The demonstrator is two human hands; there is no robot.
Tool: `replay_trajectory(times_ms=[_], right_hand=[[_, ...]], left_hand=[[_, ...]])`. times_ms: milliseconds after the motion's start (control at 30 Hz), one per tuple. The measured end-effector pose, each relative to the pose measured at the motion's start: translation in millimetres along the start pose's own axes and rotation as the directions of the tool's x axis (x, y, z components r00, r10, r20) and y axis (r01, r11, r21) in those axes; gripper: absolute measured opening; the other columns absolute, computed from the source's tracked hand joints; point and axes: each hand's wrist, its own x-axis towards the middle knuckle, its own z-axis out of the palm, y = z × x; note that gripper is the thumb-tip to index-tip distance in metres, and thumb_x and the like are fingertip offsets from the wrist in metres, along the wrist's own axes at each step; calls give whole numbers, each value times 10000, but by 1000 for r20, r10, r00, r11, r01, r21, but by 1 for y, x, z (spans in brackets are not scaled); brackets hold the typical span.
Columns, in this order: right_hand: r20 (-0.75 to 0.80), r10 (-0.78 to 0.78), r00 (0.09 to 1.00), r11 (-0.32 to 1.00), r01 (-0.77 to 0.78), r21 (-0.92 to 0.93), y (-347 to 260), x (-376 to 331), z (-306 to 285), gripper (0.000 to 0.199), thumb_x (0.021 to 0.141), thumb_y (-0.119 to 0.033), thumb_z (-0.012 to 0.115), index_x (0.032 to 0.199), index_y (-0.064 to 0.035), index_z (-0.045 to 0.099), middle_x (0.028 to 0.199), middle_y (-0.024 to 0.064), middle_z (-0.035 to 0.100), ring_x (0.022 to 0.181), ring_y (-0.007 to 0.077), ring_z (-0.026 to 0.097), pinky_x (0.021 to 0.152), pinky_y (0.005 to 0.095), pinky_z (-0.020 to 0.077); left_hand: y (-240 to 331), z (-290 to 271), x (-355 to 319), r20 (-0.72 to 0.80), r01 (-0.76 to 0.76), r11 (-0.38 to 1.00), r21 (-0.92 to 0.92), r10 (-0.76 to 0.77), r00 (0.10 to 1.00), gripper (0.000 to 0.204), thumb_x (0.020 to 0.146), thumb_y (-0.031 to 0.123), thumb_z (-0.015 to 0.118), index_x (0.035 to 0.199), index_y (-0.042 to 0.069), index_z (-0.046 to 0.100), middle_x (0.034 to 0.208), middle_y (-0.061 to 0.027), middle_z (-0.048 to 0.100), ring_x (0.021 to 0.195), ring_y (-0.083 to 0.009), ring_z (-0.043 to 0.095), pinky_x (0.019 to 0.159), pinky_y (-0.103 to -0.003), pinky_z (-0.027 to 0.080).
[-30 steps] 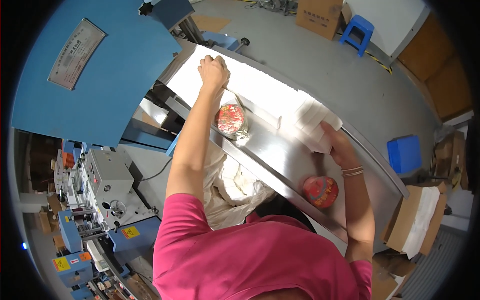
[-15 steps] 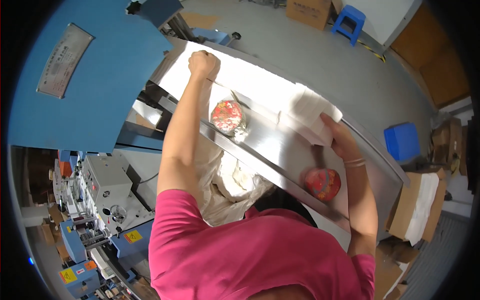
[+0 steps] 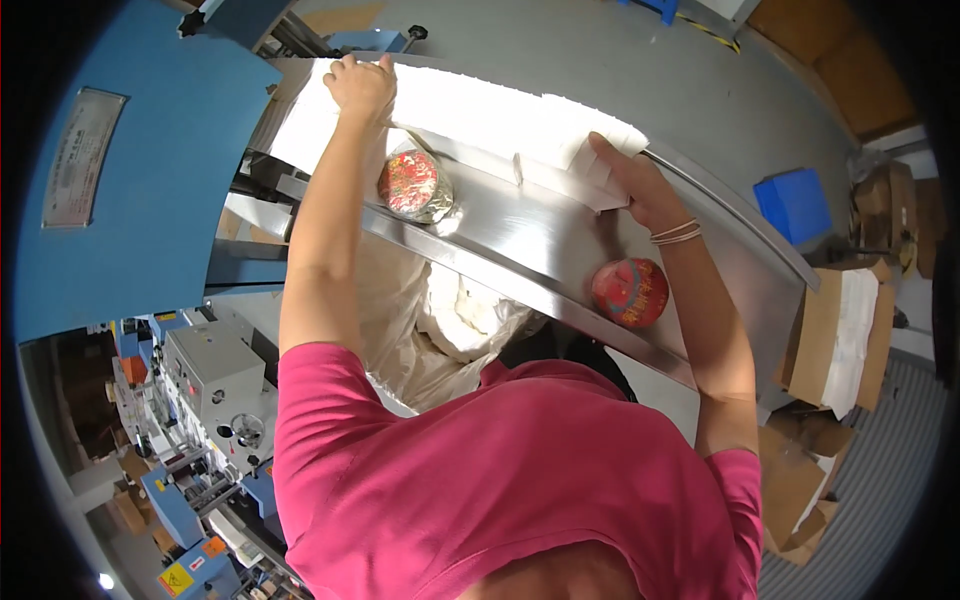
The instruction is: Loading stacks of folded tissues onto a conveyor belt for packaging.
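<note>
A long row of white folded paper sheets (image 3: 470, 108), likely tissues, lies along the far side of a metal trough. My left hand (image 3: 360, 88) is at the row's left part, its fingers bent over the far edge and the fingertips hidden. At the right end, my right hand (image 3: 640, 185) grips the row's end, thumb on top and the other fingers mostly out of sight. Nearer me in the trough stand a round red-patterned tin (image 3: 412, 182) with a shiny side, by my left forearm, and a round red tin (image 3: 630, 292) beside my right forearm.
The metal trough (image 3: 500, 235) slopes down to the right. A big blue machine (image 3: 160, 190) stands left, with a grey control box (image 3: 215, 360) below it. Under the trough hangs a plastic bag (image 3: 395, 320) with white scraps. A blue bin (image 3: 793, 205) and an open carton (image 3: 810, 350) are at right.
My left hand has gone from a fist on the row to bent fingers over its far edge. My right hand still holds the right end. The whole view has shifted.
</note>
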Motion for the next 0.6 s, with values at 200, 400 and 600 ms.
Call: replay_trajectory(times_ms=[200, 400, 600], right_hand=[[18, -146, 989, 988, 145, 60, 2, -9, -23, 427, 779, -332, 715, 1026, -4, 599, 924, 42, 607, 778, 120, 575, 658, 250, 477], [-56, -111, 992, 991, 107, -75, 4, -53, -81, 704, 774, -415, 690, 1244, 58, 466, 1208, 134, 524, 1109, 216, 483, 915, 324, 396], [-192, -26, 981, 944, -38, -326, 15, -77, -162, 804, 739, -423, 714, 1247, 129, 428, 1291, 216, 459, 1217, 259, 419, 1022, 335, 295]], left_hand=[[35, -34, -20, 30, -6, 999, -46, 8, 1000, 581, 899, 442, 339, 856, -16, 694, 1055, -174, 585, 1042, -359, 481, 866, -508, 334], [100, -70, -55, 145, -25, 991, -128, 43, 989, 634, 909, 475, 303, 908, -36, 677, 1073, -176, 577, 1048, -321, 479, 908, -478, 304], [152, -129, -114, 331, 6, 988, -153, 46, 943, 679, 893, 540, 285, 960, -7, 682, 1068, -165, 584, 1043, -307, 487, 890, -421, 314]])
